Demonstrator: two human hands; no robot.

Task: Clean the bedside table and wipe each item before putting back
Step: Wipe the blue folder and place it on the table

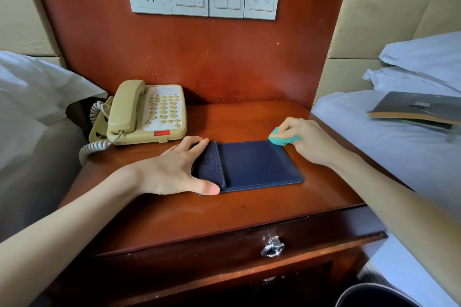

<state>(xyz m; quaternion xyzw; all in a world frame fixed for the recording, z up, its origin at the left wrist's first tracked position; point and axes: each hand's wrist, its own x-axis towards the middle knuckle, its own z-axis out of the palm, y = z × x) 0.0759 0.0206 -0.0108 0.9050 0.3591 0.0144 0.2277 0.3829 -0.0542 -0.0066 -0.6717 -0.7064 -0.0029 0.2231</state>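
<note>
Wiping now: I judge the step in hand is cleaning the folder, cloth at its far right corner, most of its face yet to cover.
Phone (149, 113): far left of the worktop (249, 209), against the back panel, handset on its cradle, coiled cord hanging off the left edge; well apart from my hands.
Left hand (174, 169): fingers spread and fairly straight, index along the folder's far left edge, thumb at the near left corner; it braces the folder, holding nothing else.
Folder (259, 166): dark blue, flat on the worktop at centre, long axis running left to right between my two hands; a raised flap lies on its left end.
Cloth (282, 138): teal, bunched, touching the folder's far right corner.
Right hand (309, 141): fingers curled tight round the cloth; it is the wiping hand and the nearer one to the unwiped right side.
Coming move: I would sweep along the long axis toward the left hand, which pins that end.
Drawer (249, 244): closed under the worktop, ring pull at front; contents hidden.
Bin (374, 295): dark rim at bottom right; I cannot tell what is in it.
Book (419, 107): lies on the bed to the right.
</note>
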